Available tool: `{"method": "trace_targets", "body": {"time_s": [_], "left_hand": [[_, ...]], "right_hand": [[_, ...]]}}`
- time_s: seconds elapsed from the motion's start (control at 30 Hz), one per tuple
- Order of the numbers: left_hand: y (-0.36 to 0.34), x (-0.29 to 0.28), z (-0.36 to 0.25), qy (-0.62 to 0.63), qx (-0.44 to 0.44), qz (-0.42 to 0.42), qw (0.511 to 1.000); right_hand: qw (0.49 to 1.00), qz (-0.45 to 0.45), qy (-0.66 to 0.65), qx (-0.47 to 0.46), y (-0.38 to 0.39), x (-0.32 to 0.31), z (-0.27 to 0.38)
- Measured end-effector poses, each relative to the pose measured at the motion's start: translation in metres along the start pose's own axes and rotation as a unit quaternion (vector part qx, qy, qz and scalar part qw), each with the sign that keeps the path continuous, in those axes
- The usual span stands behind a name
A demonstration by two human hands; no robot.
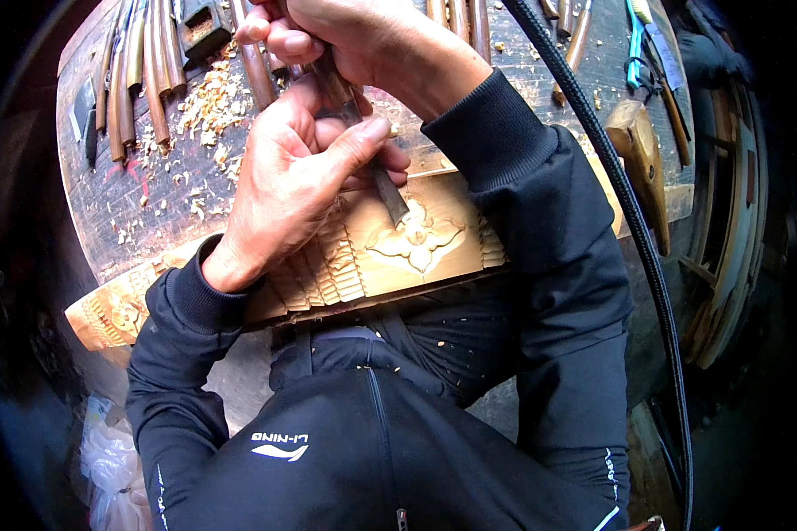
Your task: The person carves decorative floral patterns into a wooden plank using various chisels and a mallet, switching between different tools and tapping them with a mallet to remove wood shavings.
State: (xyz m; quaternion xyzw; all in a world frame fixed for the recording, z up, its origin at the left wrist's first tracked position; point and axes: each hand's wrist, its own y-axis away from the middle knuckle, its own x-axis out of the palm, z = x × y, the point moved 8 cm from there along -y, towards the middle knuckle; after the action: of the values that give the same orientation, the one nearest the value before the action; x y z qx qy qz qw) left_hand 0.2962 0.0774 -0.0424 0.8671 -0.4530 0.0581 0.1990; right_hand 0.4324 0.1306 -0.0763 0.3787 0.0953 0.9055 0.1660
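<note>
A wood-carving chisel slants down through both of my hands. Its dark steel tip meets the carved four-petalled flower on a pale wooden board. My left hand is closed round the chisel's shank, with its thumb laid along the top and its wrist over the board. Higher up, my right hand grips the handle, most of which is hidden by the fingers. Rows of carved, scale-like ridges flank the flower, and more carving shows at the board's left end.
Several wooden-handled carving tools lie at the bench's far left, beside wood shavings. A wooden mallet rests at the right, with a blue-handled brush beyond it. A thick black cable crosses the right side. A plastic bag hangs lower left.
</note>
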Motion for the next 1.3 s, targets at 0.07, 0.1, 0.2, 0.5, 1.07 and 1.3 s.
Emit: {"method": "trace_targets", "body": {"time_s": [0.07,0.1,0.2,0.5,1.07,1.3], "left_hand": [[0.002,0.000,-0.002,-0.013,0.010,-0.008,1.000],[0.003,0.001,-0.004,-0.018,0.017,-0.010,1.000],[0.004,-0.004,-0.002,-0.034,0.025,-0.027,0.999],[0.003,-0.002,-0.004,-0.046,-0.002,-0.007,0.999],[0.004,-0.001,-0.002,-0.095,0.001,0.029,0.995],[0.003,0.000,-0.004,0.021,0.027,0.012,0.999]], "right_hand": [[1.000,-0.003,-0.001,0.003,0.007,-0.004,-0.001],[1.000,-0.006,0.000,0.003,0.016,-0.009,0.005],[1.000,-0.008,0.000,0.004,0.034,-0.016,0.010],[1.000,-0.015,-0.001,-0.001,0.008,0.000,0.000],[0.999,-0.029,-0.009,-0.019,0.024,-0.006,0.007],[0.999,-0.024,-0.010,-0.027,0.039,-0.010,0.025]]}}
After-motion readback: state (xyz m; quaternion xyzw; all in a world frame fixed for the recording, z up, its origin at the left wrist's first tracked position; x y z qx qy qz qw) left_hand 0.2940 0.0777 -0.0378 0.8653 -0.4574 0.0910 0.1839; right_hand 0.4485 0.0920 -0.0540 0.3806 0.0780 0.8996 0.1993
